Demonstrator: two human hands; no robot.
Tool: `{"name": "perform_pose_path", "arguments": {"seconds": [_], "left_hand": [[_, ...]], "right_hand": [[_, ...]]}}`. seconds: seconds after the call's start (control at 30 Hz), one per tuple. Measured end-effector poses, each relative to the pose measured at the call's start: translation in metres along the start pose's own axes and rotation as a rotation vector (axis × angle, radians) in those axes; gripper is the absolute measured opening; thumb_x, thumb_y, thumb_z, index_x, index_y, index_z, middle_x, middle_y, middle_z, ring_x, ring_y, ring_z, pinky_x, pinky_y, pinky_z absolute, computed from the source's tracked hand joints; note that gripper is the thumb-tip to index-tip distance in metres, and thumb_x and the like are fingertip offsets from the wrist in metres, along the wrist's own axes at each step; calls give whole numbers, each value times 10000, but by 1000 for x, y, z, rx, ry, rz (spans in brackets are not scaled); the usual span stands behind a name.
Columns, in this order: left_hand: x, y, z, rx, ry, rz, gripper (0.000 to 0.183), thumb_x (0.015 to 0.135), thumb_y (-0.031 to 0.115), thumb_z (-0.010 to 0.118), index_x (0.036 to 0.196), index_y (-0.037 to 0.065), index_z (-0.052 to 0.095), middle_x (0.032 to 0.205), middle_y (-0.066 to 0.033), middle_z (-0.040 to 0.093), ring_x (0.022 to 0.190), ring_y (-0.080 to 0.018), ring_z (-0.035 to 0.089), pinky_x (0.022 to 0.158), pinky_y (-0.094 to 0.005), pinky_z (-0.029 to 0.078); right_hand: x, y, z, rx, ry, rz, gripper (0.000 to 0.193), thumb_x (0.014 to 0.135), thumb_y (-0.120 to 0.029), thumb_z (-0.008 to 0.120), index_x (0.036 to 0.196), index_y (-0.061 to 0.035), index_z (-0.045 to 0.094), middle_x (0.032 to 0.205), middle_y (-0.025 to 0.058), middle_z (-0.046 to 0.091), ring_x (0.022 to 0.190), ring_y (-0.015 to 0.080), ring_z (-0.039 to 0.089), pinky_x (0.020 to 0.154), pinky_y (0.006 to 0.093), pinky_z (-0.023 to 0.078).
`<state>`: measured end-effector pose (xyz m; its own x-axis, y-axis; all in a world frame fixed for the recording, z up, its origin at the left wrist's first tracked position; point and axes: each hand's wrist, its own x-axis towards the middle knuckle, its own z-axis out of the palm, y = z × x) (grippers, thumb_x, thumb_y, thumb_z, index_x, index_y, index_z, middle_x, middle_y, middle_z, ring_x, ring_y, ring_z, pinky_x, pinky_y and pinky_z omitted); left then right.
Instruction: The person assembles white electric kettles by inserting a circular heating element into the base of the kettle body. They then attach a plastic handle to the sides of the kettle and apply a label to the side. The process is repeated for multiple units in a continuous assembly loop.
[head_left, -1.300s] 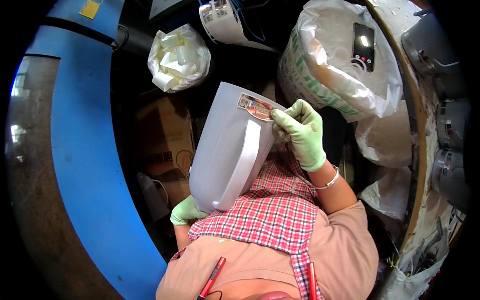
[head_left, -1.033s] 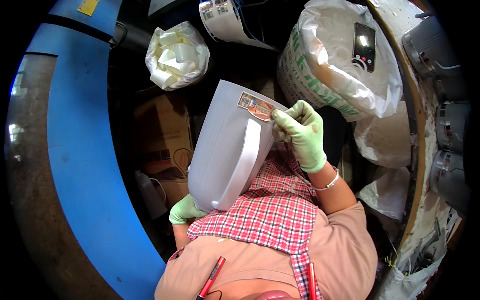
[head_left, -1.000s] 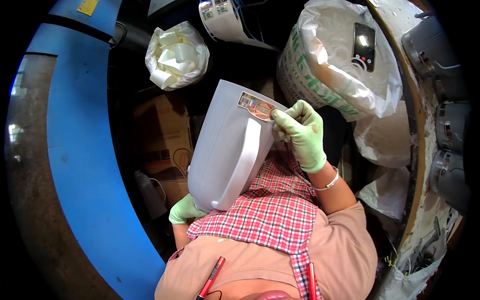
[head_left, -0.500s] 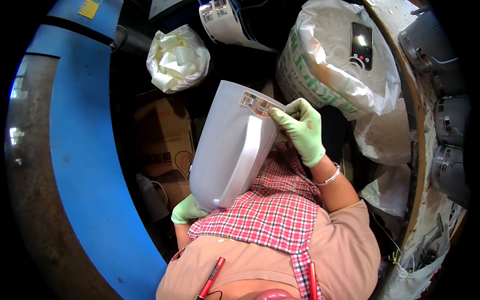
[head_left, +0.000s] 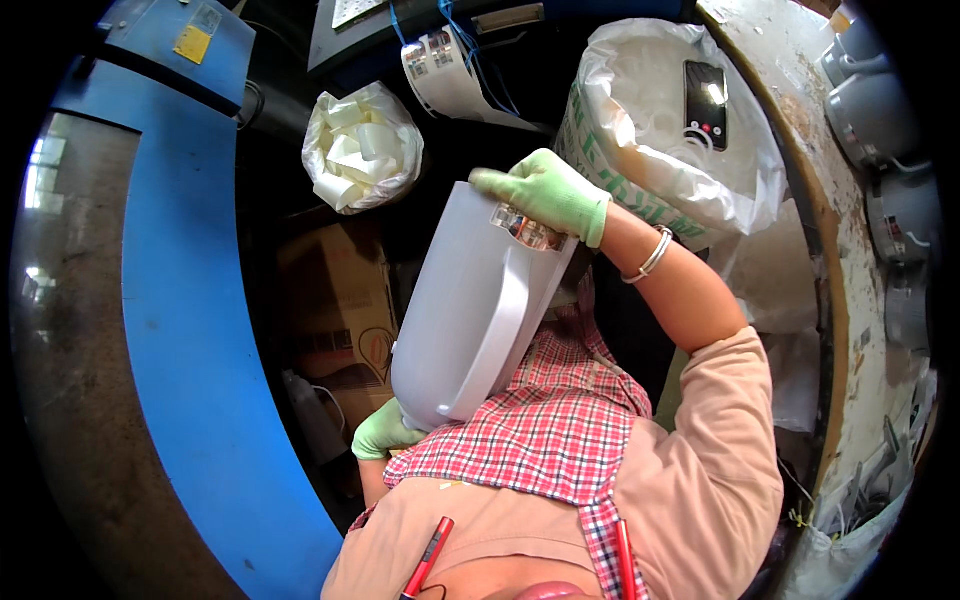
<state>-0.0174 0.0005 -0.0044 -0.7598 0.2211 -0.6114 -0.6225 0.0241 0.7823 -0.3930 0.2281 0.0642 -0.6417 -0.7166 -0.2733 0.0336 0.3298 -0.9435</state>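
A pale grey plastic jug (head_left: 455, 320) with a long side handle (head_left: 490, 340) leans across my lap, wide end up and away from me. My left hand (head_left: 387, 430), in a light green glove, grips its rounded lower end; some fingers are hidden behind it. My right hand (head_left: 550, 195), gloved alike, is curled at the wide rim. Its blurred fingertips touch the rim's left part, and what they pinch, if anything, is hidden. Below that hand, a printed shiny label (head_left: 527, 228) shows on the jug near the rim, partly covered.
A white bag of pale strips (head_left: 365, 150) stands ahead on the left. A label roll (head_left: 445, 75) hangs beyond. At right, a large sack (head_left: 640, 120) bears a phone (head_left: 706, 100). Grey vessels (head_left: 875, 120) line the worn bench (head_left: 835, 230); a blue machine (head_left: 185, 330) flanks my left.
My right hand has moved up and left over the label to the rim, its arm reaching farther across. My left hand still supports the jug, which sits slightly lower in view.
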Motion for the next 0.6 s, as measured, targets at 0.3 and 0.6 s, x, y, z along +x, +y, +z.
{"name": "perform_pose_path", "arguments": {"seconds": [0.3,0.6], "left_hand": [[18,43,-6,-70,255,228,1012,613,189,945,1467,11,431,1389,-103,563,1256,-200,529,1102,-377,398],[171,306,-131,-277,674,1158,512,990,158,589,1440,-38,445,1285,-86,573,1115,-156,575,993,-306,470]], "right_hand": [[-56,112,-29,908,-385,450,450,1004,-474,548,998,-48,693,920,121,711,699,209,689,612,311,556],[-73,150,-64,1194,614,-54,143,1005,-268,565,994,-146,637,889,-13,600,702,93,541,588,221,474]]}}
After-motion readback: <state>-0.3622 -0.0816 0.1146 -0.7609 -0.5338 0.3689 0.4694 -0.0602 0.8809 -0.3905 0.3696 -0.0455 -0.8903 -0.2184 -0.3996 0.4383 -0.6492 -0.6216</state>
